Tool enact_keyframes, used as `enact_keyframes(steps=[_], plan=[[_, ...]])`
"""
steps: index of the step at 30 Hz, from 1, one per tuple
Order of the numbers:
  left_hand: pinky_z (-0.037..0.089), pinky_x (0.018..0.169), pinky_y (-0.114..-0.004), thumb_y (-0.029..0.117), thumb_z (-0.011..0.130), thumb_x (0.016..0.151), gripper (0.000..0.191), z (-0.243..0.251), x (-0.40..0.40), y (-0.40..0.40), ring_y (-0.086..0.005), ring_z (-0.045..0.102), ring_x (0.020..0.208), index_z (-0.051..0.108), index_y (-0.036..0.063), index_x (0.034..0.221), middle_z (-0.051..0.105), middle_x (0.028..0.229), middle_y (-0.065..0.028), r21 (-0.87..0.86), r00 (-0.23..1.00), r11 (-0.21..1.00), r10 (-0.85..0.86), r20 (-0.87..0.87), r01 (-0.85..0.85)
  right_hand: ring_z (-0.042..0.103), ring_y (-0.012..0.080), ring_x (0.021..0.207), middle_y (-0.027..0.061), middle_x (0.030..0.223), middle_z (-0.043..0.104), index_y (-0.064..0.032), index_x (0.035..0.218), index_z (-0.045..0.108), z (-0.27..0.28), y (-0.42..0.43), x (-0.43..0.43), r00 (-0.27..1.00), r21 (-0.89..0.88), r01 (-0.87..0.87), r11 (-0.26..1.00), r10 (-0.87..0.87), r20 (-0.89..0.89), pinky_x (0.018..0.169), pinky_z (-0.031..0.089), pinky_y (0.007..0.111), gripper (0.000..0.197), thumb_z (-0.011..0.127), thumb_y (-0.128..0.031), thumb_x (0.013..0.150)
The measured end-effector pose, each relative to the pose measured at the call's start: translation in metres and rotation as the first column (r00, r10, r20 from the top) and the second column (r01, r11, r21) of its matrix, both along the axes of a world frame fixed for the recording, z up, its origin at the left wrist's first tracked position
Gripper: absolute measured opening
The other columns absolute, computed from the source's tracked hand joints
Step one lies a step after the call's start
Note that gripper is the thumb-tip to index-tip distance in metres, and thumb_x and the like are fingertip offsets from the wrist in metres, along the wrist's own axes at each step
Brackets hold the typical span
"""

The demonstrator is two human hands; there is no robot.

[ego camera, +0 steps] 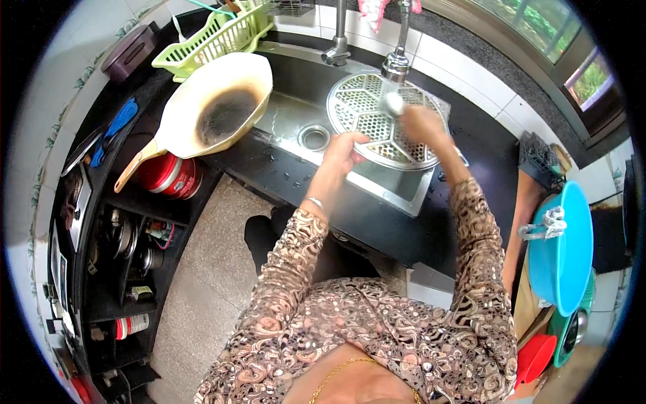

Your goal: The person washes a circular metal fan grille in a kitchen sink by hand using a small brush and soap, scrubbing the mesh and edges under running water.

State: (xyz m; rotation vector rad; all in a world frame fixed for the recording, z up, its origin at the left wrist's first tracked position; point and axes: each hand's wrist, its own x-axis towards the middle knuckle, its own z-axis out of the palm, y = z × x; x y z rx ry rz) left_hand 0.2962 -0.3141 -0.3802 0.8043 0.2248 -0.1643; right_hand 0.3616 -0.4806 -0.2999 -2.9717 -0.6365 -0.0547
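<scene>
A round, perforated metal steamer plate (348, 98) is held tilted over the stainless steel sink (298, 108). My left hand (343, 151) grips its near left rim, thumb on top. Blurred by motion, my right hand (426, 123) is over the plate's right half, closed on a small whitish scrubber (394, 104) whose exact kind I cannot tell. Just above it is the faucet's spray head (395, 65), with what looks like water falling onto the plate. The sink drain (314, 137) shows left of the plate.
A cream wok (181, 111) with a wooden handle rests at the left, near a green dish rack (217, 48). Water drops dot the black counter (282, 169). To the right stand a blue basin (575, 247) and a dark wire basket (535, 156). Black shelves (96, 298) line the left.
</scene>
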Motion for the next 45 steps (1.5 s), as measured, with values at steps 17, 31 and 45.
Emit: enact_keyframes(steps=[17,31,45], plan=[[0.044,0.083,-0.046,-0.008,0.043,0.072,0.037,-0.017,0.009,0.001,-0.0345,0.052,0.092,0.041,-0.0095,0.108,0.05,0.101,-0.0208,-0.307,0.995,0.948,0.066,-0.079,-0.087,0.061,0.0293,0.068,0.0159,0.072,0.061,-0.0019,0.093,0.055,-0.011,0.021,-0.014,0.955,-0.078,-0.221,0.972,0.232,0.184,0.059,0.048,0.041,0.022,0.043,-0.009,0.076],[0.033,0.093,-0.048,0.053,0.014,0.086,0.063,0.0,0.008,-0.008,-0.0299,0.041,0.112,0.037,0.0073,0.122,0.042,0.123,-0.013,-0.508,0.988,0.855,0.146,0.039,-0.106,0.059,0.034,0.068,0.0188,0.072,0.059,-0.0015,0.101,0.05,-0.009,0.038,-0.01,0.945,-0.082,-0.25,0.965,0.261,0.198,0.057,0.047,0.043,0.028,0.047,-0.015,0.077],[0.037,0.09,-0.049,-0.001,0.035,0.08,0.036,-0.012,0.01,-0.007,-0.0334,0.046,0.102,0.035,-0.0064,0.115,0.044,0.112,-0.0217,-0.437,0.991,0.891,0.136,0.0,-0.123,0.061,0.0313,0.066,0.0184,0.069,0.06,0.0009,0.076,0.057,-0.002,0.071,0.002,0.871,-0.092,-0.4,0.912,0.41,0.272,0.056,0.049,0.039,0.018,0.057,-0.015,0.068]])
